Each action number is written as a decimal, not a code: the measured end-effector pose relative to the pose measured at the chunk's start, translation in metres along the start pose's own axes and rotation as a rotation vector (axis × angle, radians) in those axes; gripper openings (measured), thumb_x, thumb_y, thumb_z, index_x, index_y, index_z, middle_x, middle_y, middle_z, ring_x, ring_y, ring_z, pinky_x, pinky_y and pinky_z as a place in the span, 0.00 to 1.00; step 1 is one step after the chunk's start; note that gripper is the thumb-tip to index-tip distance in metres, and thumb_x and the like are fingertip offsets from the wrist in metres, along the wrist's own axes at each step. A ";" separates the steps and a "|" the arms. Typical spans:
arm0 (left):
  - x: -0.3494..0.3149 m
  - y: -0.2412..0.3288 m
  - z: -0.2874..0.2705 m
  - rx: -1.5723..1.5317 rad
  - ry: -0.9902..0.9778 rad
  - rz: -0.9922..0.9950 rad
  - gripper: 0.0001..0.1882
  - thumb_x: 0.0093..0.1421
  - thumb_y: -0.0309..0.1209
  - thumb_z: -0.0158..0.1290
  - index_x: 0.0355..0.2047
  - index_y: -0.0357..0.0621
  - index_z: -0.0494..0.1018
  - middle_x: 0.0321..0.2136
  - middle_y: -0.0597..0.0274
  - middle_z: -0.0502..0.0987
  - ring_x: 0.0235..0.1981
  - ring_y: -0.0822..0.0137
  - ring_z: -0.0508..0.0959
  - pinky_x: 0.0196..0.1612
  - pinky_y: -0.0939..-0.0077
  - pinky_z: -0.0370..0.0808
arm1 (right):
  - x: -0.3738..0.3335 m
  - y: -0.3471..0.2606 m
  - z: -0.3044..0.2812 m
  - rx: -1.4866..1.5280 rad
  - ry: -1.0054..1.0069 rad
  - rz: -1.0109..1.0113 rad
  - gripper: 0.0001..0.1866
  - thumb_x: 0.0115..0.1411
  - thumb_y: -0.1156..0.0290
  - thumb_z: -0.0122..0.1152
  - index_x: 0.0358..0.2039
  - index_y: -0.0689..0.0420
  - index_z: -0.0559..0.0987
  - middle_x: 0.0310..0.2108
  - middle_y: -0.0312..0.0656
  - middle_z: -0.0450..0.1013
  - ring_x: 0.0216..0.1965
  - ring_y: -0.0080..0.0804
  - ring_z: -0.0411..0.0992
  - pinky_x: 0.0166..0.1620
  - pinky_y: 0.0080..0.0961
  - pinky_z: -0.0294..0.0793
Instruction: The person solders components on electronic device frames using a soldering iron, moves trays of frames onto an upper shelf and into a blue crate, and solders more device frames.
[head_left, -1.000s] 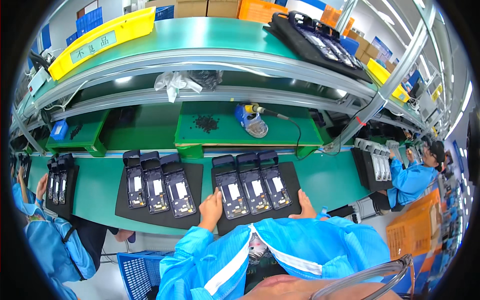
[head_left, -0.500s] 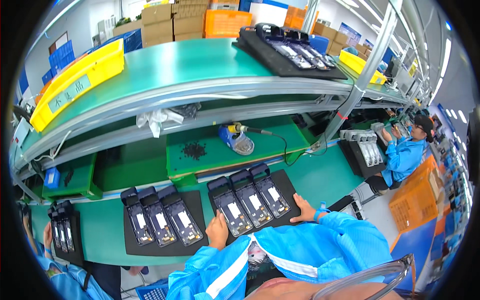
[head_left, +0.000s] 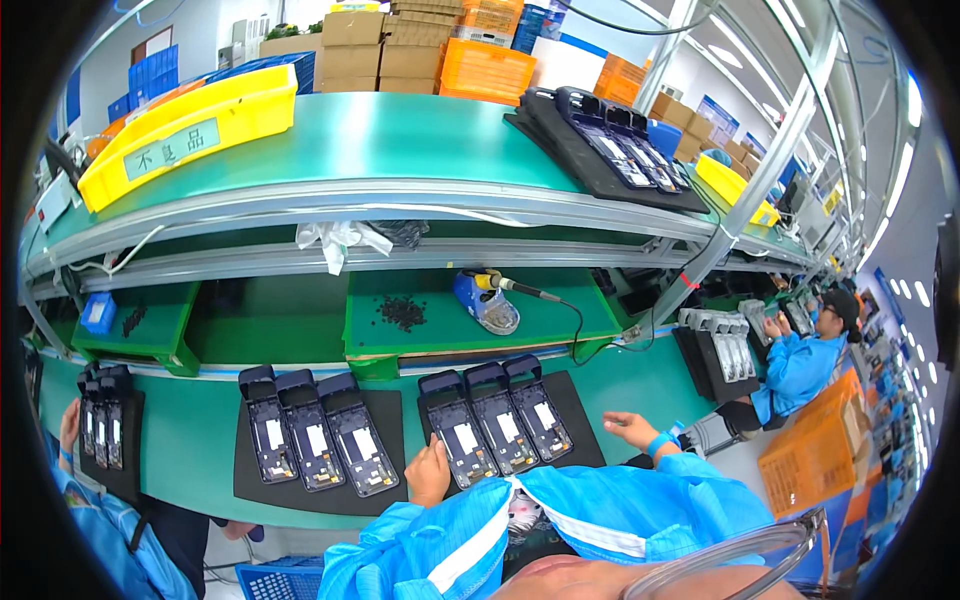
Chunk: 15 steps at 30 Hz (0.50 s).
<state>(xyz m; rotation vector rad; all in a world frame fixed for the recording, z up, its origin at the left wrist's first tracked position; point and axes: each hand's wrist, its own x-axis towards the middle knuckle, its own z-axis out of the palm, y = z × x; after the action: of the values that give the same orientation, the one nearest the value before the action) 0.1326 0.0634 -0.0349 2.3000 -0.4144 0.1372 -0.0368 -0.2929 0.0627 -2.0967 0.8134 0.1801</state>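
Observation:
Three dark device housings (head_left: 503, 428), each with a raised flap at the top, a white rectangle inside and some exposed circuitry, lie side by side on a black mat (head_left: 580, 440). My left hand (head_left: 428, 474) is at this mat's left edge, its fingers closed there beside the leftmost housing; part of the grip is hidden. Off the mat's right side, my right hand (head_left: 632, 430) is raised with its fingers stretched out, holding nothing. To the left, a second black mat (head_left: 385, 405) bears three more such housings (head_left: 318, 438).
A soldering iron (head_left: 515, 288) rests in a blue stand (head_left: 480, 298) on a green platform beside small black parts (head_left: 402, 313). Overhead runs a shelf with a yellow bin (head_left: 190, 135) and more housings (head_left: 625, 145). Co-workers sit left (head_left: 110, 530) and right (head_left: 805, 360).
My right hand has lifted off the right edge of the mat and moved slightly right. My left hand stays at the left edge. The whole view has shifted a little.

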 end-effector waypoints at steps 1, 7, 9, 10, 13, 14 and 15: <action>0.002 0.000 0.000 -0.002 -0.003 -0.003 0.17 0.58 0.38 0.37 0.39 0.45 0.71 0.18 0.58 0.71 0.21 0.57 0.72 0.23 0.64 0.67 | 0.005 0.003 0.005 0.030 -0.027 0.006 0.26 0.51 0.56 0.55 0.48 0.55 0.66 0.44 0.45 0.66 0.46 0.37 0.64 0.47 0.29 0.63; 0.006 0.000 0.005 0.000 0.009 0.045 0.17 0.58 0.38 0.36 0.38 0.44 0.71 0.19 0.57 0.71 0.21 0.56 0.72 0.24 0.64 0.67 | 0.010 -0.039 0.001 0.064 -0.084 0.032 0.24 0.54 0.59 0.51 0.49 0.59 0.65 0.42 0.41 0.67 0.42 0.29 0.66 0.42 0.24 0.65; 0.006 0.004 0.004 -0.015 0.072 0.008 0.18 0.58 0.38 0.35 0.38 0.43 0.71 0.20 0.55 0.72 0.22 0.55 0.72 0.25 0.64 0.67 | 0.020 -0.043 -0.003 0.158 -0.061 0.005 0.24 0.55 0.60 0.50 0.49 0.59 0.64 0.43 0.42 0.67 0.43 0.29 0.66 0.43 0.24 0.65; 0.005 0.008 0.001 0.001 0.030 -0.022 0.18 0.58 0.38 0.35 0.39 0.41 0.71 0.22 0.53 0.72 0.24 0.54 0.72 0.26 0.63 0.67 | 0.023 -0.045 -0.007 0.220 -0.067 -0.027 0.24 0.55 0.61 0.49 0.49 0.59 0.63 0.44 0.42 0.66 0.43 0.30 0.66 0.44 0.25 0.65; 0.005 0.010 0.003 0.005 -0.008 -0.012 0.19 0.58 0.38 0.34 0.39 0.41 0.70 0.23 0.52 0.72 0.24 0.53 0.72 0.27 0.63 0.67 | 0.024 -0.049 -0.015 0.366 -0.043 -0.058 0.24 0.56 0.61 0.48 0.50 0.60 0.62 0.46 0.43 0.64 0.44 0.30 0.65 0.45 0.27 0.65; 0.004 0.009 0.003 -0.010 -0.018 -0.008 0.19 0.58 0.38 0.34 0.39 0.41 0.70 0.23 0.52 0.72 0.25 0.53 0.72 0.27 0.63 0.67 | 0.023 -0.051 -0.016 0.357 -0.049 -0.052 0.24 0.56 0.62 0.47 0.51 0.61 0.61 0.48 0.43 0.63 0.45 0.31 0.65 0.47 0.29 0.64; 0.002 0.006 0.008 -0.005 -0.013 0.003 0.19 0.58 0.38 0.34 0.39 0.41 0.70 0.23 0.52 0.72 0.25 0.53 0.72 0.27 0.63 0.67 | 0.023 -0.050 -0.016 0.367 -0.044 -0.060 0.24 0.56 0.62 0.47 0.51 0.61 0.61 0.48 0.43 0.63 0.45 0.31 0.65 0.47 0.29 0.64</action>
<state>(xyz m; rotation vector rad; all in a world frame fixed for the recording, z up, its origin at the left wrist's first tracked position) 0.1323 0.0536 -0.0360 2.2969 -0.4246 0.1221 0.0087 -0.2954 0.0969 -1.7624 0.6972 0.0402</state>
